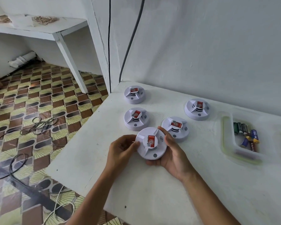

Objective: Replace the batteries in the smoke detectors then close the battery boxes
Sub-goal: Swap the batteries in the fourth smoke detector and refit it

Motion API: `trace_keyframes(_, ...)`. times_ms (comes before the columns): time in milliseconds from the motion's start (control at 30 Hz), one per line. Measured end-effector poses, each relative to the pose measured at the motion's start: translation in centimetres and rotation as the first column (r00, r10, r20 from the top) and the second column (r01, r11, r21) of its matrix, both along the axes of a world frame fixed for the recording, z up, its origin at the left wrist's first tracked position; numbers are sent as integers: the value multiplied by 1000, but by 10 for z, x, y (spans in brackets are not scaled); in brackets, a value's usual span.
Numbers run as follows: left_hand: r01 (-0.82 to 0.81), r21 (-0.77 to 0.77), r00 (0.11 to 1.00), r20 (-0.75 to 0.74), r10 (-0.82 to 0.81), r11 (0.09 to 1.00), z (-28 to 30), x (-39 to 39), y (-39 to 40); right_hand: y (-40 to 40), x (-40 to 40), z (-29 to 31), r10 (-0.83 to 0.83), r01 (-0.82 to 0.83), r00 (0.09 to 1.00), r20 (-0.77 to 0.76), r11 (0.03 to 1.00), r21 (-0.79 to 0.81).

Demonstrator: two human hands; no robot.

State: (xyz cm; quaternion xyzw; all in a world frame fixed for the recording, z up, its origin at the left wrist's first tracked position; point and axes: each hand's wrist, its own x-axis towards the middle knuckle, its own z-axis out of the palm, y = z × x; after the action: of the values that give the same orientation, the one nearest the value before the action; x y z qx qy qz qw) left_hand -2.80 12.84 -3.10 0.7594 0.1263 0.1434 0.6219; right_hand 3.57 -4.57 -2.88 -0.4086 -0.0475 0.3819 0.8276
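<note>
five white smoke detectors sit in view, and one of them, the held detector (151, 144), is lifted just above the white table (152, 184) between both hands. the right hand (172, 153) cradles it from below and from its right side, fingers curled under the base and thumb lying along the rim. the left hand (122, 149) grips the left edge, fingertips pinching the rim. its sensor side faces up, showing a red label on the raised centre.

the other four rest on the table, sensor side up: the nearest detector (175, 128) just behind the right hand's thumb, the left detector (136, 119) beside it, the far-left detector (134, 94) near the table's corner, and the far-right detector (197, 109) close to the wall. a clear plastic tray (227, 143), blurred, lies well to the right and holds several loose batteries (248, 135). cables (40, 124) trail over the patterned floor (39, 98) on the left.
</note>
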Motion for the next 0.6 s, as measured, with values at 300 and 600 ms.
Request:
trace_keyframes(300,-43,-239,998,-61,29,970,8,-6,-11,-7,-9,5,-3,18,994,107,990,-141)
trace_keyframes(600,-19,-431,981,-181,-65,902,47,7,-12,-18,-6,45,67,216,874,482,834,-508)
